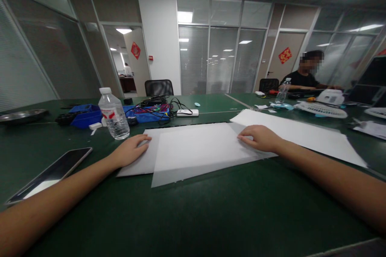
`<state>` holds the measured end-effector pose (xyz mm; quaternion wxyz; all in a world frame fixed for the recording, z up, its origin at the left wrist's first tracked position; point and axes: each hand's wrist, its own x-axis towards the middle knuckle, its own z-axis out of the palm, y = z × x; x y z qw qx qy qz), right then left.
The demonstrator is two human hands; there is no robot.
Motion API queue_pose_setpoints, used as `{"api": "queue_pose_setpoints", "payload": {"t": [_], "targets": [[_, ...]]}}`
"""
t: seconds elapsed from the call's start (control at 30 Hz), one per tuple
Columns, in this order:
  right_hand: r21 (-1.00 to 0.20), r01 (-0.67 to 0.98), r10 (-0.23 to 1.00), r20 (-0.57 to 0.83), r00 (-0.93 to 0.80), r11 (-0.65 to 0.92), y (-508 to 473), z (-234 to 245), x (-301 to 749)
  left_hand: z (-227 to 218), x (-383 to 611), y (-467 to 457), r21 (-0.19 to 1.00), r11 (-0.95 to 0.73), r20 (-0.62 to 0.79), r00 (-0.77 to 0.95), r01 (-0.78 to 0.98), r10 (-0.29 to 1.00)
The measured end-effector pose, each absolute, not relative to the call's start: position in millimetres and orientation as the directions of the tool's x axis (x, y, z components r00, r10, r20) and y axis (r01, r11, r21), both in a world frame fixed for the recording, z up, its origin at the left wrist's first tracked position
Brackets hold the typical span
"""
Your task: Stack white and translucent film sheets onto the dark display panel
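A translucent white sheet lies on top of a white paper sheet on the dark green table. My left hand rests flat on the left edge of the paper, fingers stretched out. My right hand lies on the right edge of the top sheet, fingers extended and pressing down. Neither hand holds anything. A second large white sheet lies to the right, partly under my right wrist.
A water bottle stands beyond my left hand. A phone lies at the left. Blue trays with cables sit behind. A person sits at the far right beside a bottle and white devices.
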<state>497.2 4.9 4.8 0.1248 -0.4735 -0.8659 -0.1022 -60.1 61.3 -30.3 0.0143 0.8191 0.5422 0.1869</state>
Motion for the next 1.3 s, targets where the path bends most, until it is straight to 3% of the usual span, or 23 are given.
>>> {"api": "queue_pose_setpoints", "payload": {"t": [0.67, 0.93, 1.13, 1.3], "targets": [[-0.106, 0.81, 0.812, 0.184, -0.554, 0.577, -25, 0, 443, -39, -60, 69, 0.23, -0.379, 0.228, 0.328, 0.896, 0.916], [-0.122, 0.735, 0.744, 0.157, -0.649, 0.667, -27, -3, 441, -38, -62, 70, 0.274, -0.366, 0.14, 0.34, 0.889, 0.93], [-0.193, 0.652, 0.68, 0.163, -0.715, 0.733, -30, -3, 440, -37, -64, 69, 0.242, -0.396, 0.125, 0.376, 0.886, 0.918], [-0.244, 0.626, 0.666, 0.147, -0.731, 0.741, -28, 0, 442, -37, -68, 70, 0.282, -0.411, 0.123, 0.392, 0.867, 0.912]]}}
